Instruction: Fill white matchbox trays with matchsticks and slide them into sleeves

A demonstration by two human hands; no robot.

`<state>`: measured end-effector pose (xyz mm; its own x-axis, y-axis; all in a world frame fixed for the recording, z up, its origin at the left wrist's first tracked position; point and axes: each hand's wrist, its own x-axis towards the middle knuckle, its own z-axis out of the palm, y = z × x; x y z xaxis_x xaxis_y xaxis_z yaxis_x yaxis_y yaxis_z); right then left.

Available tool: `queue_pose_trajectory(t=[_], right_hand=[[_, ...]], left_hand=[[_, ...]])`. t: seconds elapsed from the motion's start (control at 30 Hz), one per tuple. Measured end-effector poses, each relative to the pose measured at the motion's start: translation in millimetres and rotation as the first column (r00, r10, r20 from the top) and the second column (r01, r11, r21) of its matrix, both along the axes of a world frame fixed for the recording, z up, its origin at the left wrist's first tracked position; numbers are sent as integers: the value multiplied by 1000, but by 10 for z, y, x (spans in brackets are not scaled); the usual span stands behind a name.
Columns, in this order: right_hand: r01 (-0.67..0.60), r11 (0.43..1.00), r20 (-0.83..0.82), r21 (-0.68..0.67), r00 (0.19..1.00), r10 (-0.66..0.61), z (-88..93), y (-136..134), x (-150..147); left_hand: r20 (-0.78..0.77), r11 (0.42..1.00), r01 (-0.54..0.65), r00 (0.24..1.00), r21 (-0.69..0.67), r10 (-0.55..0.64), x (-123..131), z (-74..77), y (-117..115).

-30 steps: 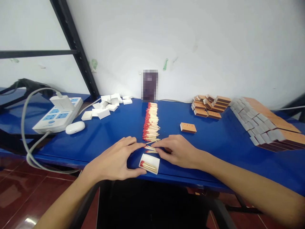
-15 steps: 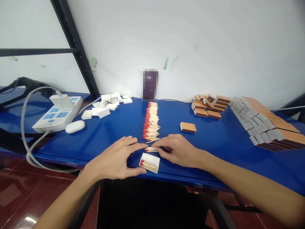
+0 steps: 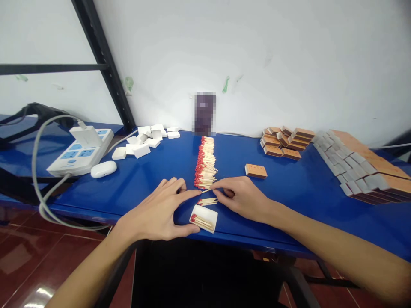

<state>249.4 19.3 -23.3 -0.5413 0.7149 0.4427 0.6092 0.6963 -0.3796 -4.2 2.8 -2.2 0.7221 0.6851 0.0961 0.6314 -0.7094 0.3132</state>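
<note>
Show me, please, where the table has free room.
Bare patches: between the white trays and the match row; between that row and the lone matchbox; between this matchbox and the large stack. Crowded: between the left hand and right hand, with loose matches and the near tray.

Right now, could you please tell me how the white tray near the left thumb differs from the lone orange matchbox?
The white tray is plain, while the lone matchbox has an orange top with red print. The tray is open, showing red-tipped matches inside; the matchbox looks closed. The tray lies near the left hand, whereas the matchbox sits farther back, beyond the right hand. Both rest on the blue table.
</note>
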Motion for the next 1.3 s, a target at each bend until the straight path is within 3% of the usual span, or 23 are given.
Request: queue_pose_trajectory(t=[0.83,1.3], right_hand=[[9,999,-15,-41,1000,-10,-1,23,-12],[100,964,-5,-244,994,-105,41,20,-14]], left_hand=[[-24,1000,-6,1000,3,6,1,-9,12],[-3,1000,1,1000,-6,-1,-13,-25,6]])
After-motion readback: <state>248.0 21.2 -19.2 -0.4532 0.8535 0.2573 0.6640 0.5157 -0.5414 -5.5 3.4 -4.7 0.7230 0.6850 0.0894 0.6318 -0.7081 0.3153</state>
